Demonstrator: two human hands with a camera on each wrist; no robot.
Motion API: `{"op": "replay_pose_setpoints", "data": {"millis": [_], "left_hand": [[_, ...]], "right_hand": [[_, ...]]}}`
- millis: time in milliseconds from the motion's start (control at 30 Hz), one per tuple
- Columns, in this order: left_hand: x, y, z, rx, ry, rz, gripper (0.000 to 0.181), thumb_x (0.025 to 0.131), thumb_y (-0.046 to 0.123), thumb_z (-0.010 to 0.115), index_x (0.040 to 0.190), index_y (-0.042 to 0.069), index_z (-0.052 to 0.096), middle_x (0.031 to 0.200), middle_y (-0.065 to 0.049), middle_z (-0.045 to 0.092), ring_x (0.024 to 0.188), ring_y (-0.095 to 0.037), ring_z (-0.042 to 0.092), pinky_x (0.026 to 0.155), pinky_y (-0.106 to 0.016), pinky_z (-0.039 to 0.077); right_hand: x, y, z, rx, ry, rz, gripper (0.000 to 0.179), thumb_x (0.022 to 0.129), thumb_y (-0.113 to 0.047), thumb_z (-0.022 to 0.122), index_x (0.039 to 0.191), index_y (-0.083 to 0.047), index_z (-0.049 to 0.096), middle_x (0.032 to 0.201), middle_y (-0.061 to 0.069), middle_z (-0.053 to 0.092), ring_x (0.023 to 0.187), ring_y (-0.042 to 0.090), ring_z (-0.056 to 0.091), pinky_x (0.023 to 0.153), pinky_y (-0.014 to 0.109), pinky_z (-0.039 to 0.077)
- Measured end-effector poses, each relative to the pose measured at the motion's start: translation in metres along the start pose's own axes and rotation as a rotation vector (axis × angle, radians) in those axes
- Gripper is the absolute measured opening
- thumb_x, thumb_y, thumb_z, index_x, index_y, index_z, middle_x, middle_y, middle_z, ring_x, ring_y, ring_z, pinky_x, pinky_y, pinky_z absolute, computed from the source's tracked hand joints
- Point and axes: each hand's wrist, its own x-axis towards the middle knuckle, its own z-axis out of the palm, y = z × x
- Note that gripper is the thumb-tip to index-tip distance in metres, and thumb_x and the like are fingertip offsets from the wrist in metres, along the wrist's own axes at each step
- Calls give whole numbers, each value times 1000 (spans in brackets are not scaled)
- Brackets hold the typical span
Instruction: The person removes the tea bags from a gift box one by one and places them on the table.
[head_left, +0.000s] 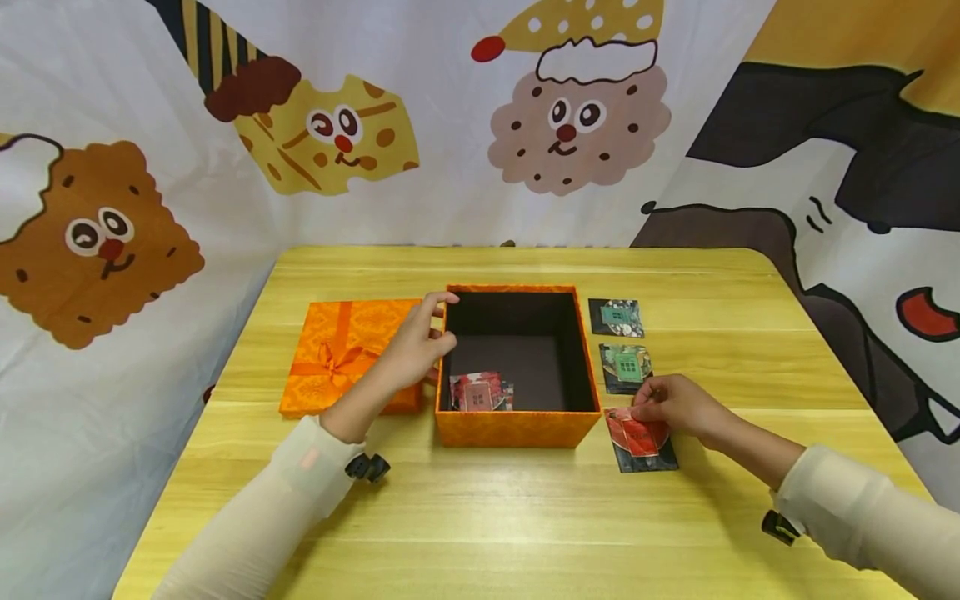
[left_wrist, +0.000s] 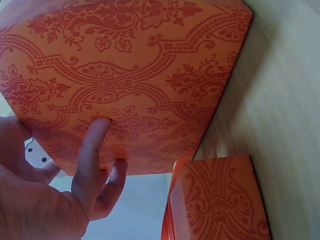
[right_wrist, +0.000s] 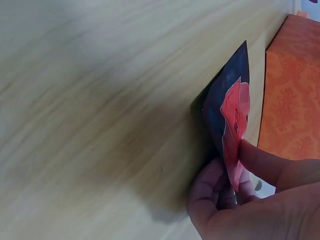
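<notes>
Right hand (head_left: pixel 688 407) pinched a red-and-black packet (head_left: pixel 641 443), dark end beyond its grip; relaxed left hand (head_left: pixel 411 353) touched a box (head_left: pixel 517 430).

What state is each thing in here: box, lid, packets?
Orange box: open, upright.
Lid: off, beside the box, ribboned side up, bow tied.
Pinkish-red packet: lying inside the box, near-left corner.
Teal-labelled packet: lying on the table.
Green-labelled packet: lying on the table.
Red-labelled packet: pinched by the right hand, tilted; whether it touches the table is unclear.
</notes>
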Motion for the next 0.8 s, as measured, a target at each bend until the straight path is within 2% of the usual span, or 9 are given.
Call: {"op": "replay_pose_setpoints", "data": {"millis": [100,300,433,600,800], "left_hand": [[0,0,0,8,4,4,57,99,7,55,152,18,38,149,-23,34,86,-32,53,55,-50,58],[2,-3,1,46,16,26,57,98,5,55,151,14,39,147,-26,37,88,-31,55,61,-35,52],[2,-2,1,35,15,17,56,98,6,55,151,16,38,147,-24,37,86,-31,55,57,-41,55],[1,0,1,13,14,7,56,99,6,55,151,18,38,147,-22,36,84,-32,54,56,-55,57],[1,-1,1,22,13,9,56,99,7,55,152,17,38,149,-22,36,86,-33,55,54,-50,57]], "right_hand": [[0,1,1,-75,40,-14,10,93,-5,71,95,3,66,79,7,64,65,17,56,52,29,48],[0,4,1,-333,107,-110,14,92,-14,76,88,-6,65,77,1,65,67,17,53,57,31,43],[2,5,2,-451,141,-165,15,90,-16,78,86,-9,65,78,1,62,70,18,50,62,33,41],[3,4,3,-484,154,-197,14,90,-12,78,87,-9,65,77,-1,61,70,17,50,61,32,42],[2,2,2,-436,133,-214,12,91,-8,75,89,-8,64,74,-3,63,65,14,53,57,29,44]]}}
